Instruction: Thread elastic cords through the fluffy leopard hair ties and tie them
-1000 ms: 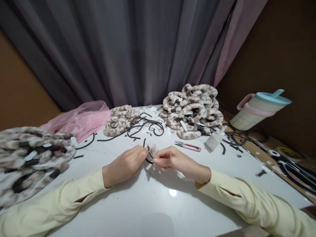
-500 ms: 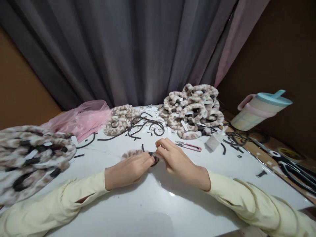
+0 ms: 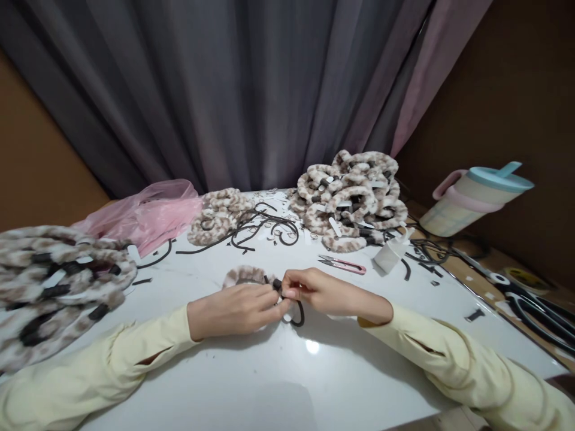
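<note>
A fuzzy spotted band (image 3: 245, 275) curves behind my left hand (image 3: 240, 309), whose fingers are closed on its dark end. My right hand (image 3: 309, 290) meets it at the middle of the table, thumb and fingers pinched on a black cord (image 3: 300, 314). The cord hangs in a small loop below the fingertips. A white piece shows inside the loop. Exactly how cord and band join is hidden by the fingers. Beyond my right hand lie pink-handled thread snips (image 3: 344, 264).
Piles of spotted bands lie at the left (image 3: 58, 293), back middle (image 3: 220, 215) and back right (image 3: 354, 203). Black cords (image 3: 269, 224), a pink bag (image 3: 153, 209), a white clip-like piece (image 3: 390, 254), a lidded cup (image 3: 471, 200) and large scissors (image 3: 534, 311) surround the work spot.
My right hand has turned and moved slightly down, its wrist now farther right. The black cord loop now shows below the fingers, and more of the fuzzy band shows behind my left hand.
</note>
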